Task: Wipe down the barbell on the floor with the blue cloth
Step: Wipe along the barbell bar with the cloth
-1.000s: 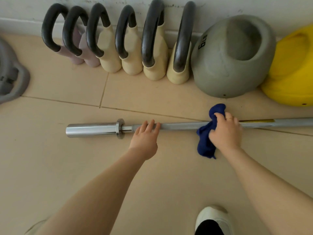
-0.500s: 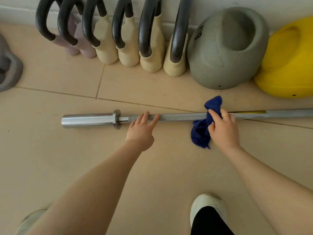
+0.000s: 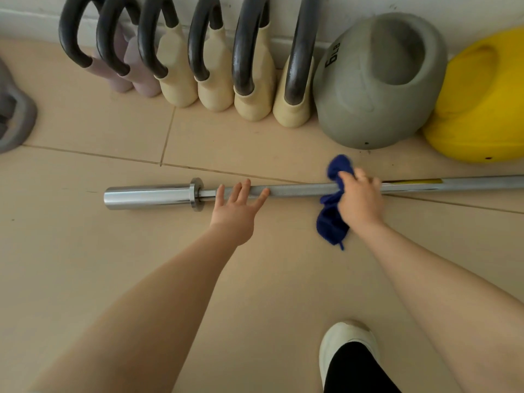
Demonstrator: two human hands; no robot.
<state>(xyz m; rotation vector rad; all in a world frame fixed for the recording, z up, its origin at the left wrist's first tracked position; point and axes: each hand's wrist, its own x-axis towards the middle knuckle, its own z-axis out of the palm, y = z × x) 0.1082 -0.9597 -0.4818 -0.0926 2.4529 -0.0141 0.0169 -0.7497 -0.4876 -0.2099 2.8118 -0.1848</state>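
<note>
A chrome barbell (image 3: 297, 190) lies across the tiled floor, its thick sleeve end at the left and its shaft running off the right edge. My left hand (image 3: 236, 207) rests on the shaft just right of the collar, fingers straight and spread. My right hand (image 3: 360, 198) grips a dark blue cloth (image 3: 331, 225) bunched over the shaft; part of the cloth sticks up behind my fingers and part hangs onto the floor in front. A yellow band marks the shaft right of that hand.
Several black-handled kettlebells (image 3: 252, 66) stand in a row against the wall behind the bar. A big grey kettlebell (image 3: 377, 80) and a yellow one (image 3: 482, 103) lie at the back right. A grey weight (image 3: 14, 117) sits at the far left. My white shoe (image 3: 347, 347) is near the bottom.
My left hand's fingers have spread wider on the shaft. My right hand with the cloth has stayed at about the same spot on the bar. The camera has shifted slightly.
</note>
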